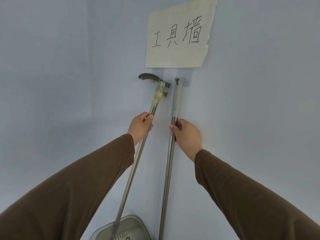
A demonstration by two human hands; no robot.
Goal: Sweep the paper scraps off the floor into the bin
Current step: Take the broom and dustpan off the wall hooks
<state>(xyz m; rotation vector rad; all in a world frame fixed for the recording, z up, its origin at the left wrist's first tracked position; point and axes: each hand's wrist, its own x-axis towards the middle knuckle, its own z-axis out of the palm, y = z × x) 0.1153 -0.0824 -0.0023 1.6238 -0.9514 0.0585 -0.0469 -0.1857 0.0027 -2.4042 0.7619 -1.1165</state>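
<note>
Two long metal poles hang side by side on a pale blue wall. My left hand [141, 126] grips the dustpan pole [129, 177], whose curved dark handle [149, 78] sits on a wall hook and is wrapped with tape below. The grey dustpan [133, 226] with its comb teeth shows at the bottom edge. My right hand [187, 134] grips the second pole, the broom handle [167, 179], just under its grey sleeve [176, 99]. The broom's head is out of view. No paper scraps or bin are in view.
A torn paper sign [178, 33] with handwritten characters is stuck on the wall above the two hooks [182, 77]. The wall fills the whole view; the floor is not visible.
</note>
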